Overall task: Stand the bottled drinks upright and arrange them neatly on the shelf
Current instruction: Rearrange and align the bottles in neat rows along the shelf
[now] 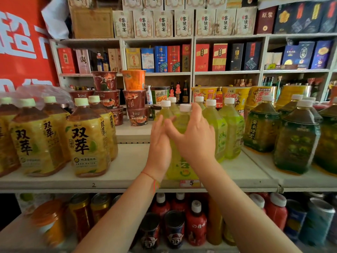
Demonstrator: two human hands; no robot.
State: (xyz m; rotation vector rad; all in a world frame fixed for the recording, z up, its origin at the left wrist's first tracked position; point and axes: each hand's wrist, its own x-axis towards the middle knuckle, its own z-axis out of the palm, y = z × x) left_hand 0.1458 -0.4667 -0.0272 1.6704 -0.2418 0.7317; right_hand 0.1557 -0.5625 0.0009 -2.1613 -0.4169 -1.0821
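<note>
Standing upright at the front edge of the white shelf [127,170], a green-tea bottle [182,125] with a white cap and pale yellow-green liquid sits between both hands. The left hand [160,145] lies flat against the bottle's left side, fingers straight and together; the right hand [196,137] spreads over its right shoulder, fingers relaxed and extended, thumb toward the left hand, neither curled round it. Just behind and to the right stand more light-green bottles [224,128] with white caps, upright and touching. To the left, well apart, is a group of amber tea bottles [85,141] with pale green caps and yellow labels, all upright. At far right stand dark green tea bottles [297,139], white-capped. Behind the gap, stacked noodle cups [135,101] in red-brown and orange rise on a raised ledge. On the lower shelf are red bottles [196,225] and cans [174,229].
</note>
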